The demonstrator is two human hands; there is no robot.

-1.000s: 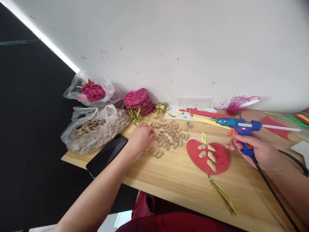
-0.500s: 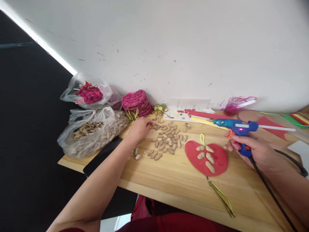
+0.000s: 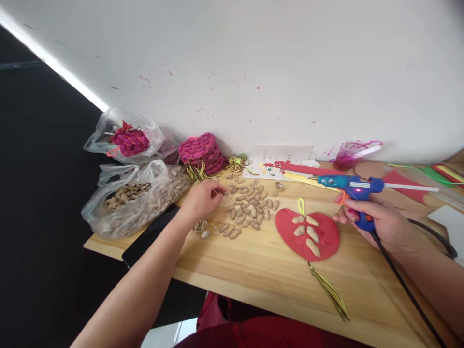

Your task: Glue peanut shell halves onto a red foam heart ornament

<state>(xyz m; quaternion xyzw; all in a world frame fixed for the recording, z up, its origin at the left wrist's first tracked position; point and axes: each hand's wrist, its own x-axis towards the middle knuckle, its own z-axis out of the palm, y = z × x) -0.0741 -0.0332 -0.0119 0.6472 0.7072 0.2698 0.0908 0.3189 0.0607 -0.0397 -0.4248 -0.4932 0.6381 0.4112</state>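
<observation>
My right hand (image 3: 379,220) is closed round the handle of a blue hot glue gun (image 3: 350,187), one finger at its orange trigger. A white glue stick (image 3: 409,187) juts from its back, and the nozzle points left. Below it lies a red heart-shaped piece (image 3: 328,239) with several peanuts (image 3: 312,248) on it, a yellow loop (image 3: 301,206) on top and a green-yellow tassel (image 3: 330,292) underneath. My left hand (image 3: 205,199) is closed in a pinch at the left edge of the loose peanuts (image 3: 253,211); a small brownish thing between its fingertips is mostly hidden.
At left are a plastic bag of peanuts (image 3: 145,208), another bag (image 3: 101,133) and a stack of magenta peanut-covered pieces (image 3: 203,153). Red strips (image 3: 308,169), small stars (image 3: 277,165) and a pink-stained cup (image 3: 348,157) stand along the wall. A black cord (image 3: 402,282) hangs from the gun.
My left hand has drawn back a little toward me and to the left from the far side of the peanuts, fingers pinched. The glue gun stays held up; the whole view has shifted slightly.
</observation>
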